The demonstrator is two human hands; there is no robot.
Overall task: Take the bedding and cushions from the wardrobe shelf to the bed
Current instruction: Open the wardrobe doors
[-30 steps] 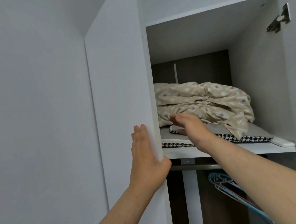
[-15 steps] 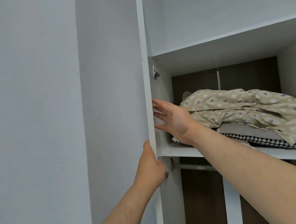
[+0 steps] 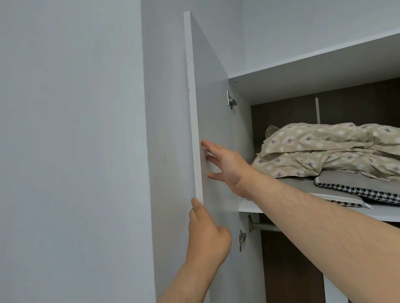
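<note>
A crumpled beige patterned bedding [image 3: 336, 146] lies on the white wardrobe shelf [image 3: 398, 213], on top of grey cushions with black-and-white houndstooth edges [image 3: 381, 191]. The white wardrobe door [image 3: 208, 116] stands swung out to the left. My left hand [image 3: 206, 237] grips the door's front edge from outside. My right hand [image 3: 225, 166] rests flat on the door's inner face, fingers spread, holding nothing, left of the bedding.
A plain grey wall [image 3: 58, 154] fills the left. Metal hinges [image 3: 231, 100] sit on the door's inner side. A hanging rail [image 3: 266, 227] runs under the shelf. The wardrobe's back panel [image 3: 356, 102] is dark brown.
The door has swung further open to the left. My right hand left the bedding and went to the door's inner face. My left hand slid down the door edge.
</note>
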